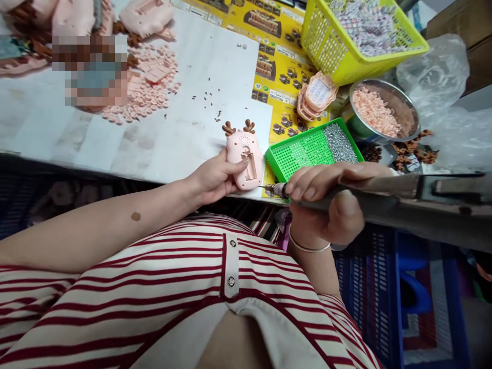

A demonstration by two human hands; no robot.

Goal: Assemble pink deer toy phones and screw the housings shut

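My left hand (219, 177) grips a pink plastic toy casing (235, 166) with brown antlers, its back turned up and an open battery compartment showing. The thumb presses on that compartment. Wrapped in my right hand (326, 197) is an electric screwdriver (388, 197), its bit pointing left at the lower right corner of the casing; whether the tip touches a screw hole I cannot tell. Close beyond the right hand lies a green tray (282, 156) with many small silver screws (340, 143) at its far end.
A yellow basket (326, 51) stands at the back right, beside a metal bowl (355, 123) of small pink parts. Stacked pink pieces (317, 95) lie on yellow printed card (282, 123). Pink buttons (154, 97) and more casings (146, 18) are heaped at the left. Brown antlers (415, 151) sit at the right.
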